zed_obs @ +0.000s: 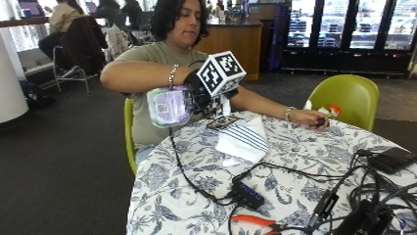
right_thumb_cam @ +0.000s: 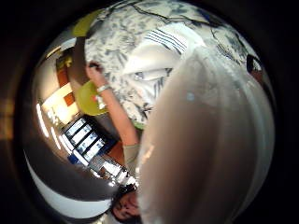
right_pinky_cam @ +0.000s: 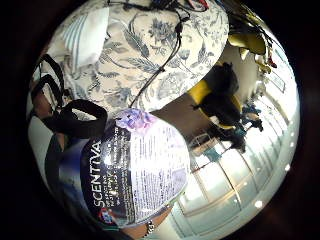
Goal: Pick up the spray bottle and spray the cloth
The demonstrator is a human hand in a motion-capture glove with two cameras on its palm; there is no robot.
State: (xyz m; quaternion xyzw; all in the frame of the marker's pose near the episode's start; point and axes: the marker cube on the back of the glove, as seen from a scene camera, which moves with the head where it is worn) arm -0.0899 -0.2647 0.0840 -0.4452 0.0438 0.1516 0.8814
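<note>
The gloved right hand (zed_obs: 198, 95) wraps its fingers round the spray bottle (zed_obs: 168, 105), lifted to aim at the striped cloth (zed_obs: 242, 139); bare hand (zed_obs: 312, 118) rests far right.

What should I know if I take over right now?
Right hand: grips the bottle, lifted above the table edge, in front of the person's chest.
Bare hand: rests on the far side of the table, holding a small object.
Cloth: white with blue stripes, lies on the table, below and beside the raised bottle.
Done: bottle picked up.
Left: spray the cloth. I see no spray yet, and cannot tell whether the nozzle faces the cloth.
</note>
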